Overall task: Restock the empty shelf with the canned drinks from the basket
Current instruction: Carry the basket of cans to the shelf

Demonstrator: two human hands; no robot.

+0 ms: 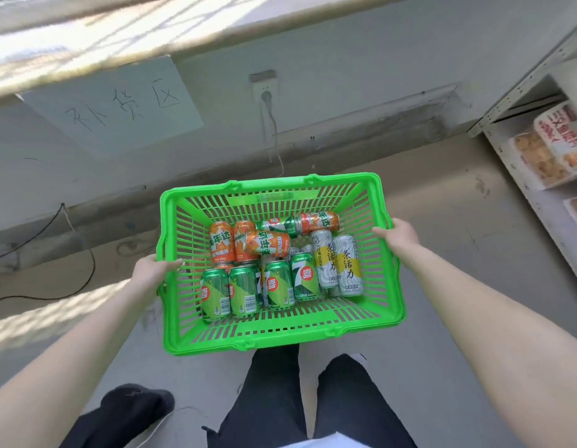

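Green slatted basket [280,337] holds orange, green, white cans [277,286].

paper sign [109,105]: handwritten, fixed to the wall [345,76]
socket [265,92]: plugged, cord [274,124] hanging below
food packets [545,150]: far right
black cable [94,265]: lying left

Ahead of you, a pale grey wall [345,76] carries a white handwritten paper sign [112,101] and a white plugged-in socket [265,88]. Striped sunlight [54,315] falls on the grey concrete floor [442,227] at your left; a white perforated metal rack [513,101] stands right.
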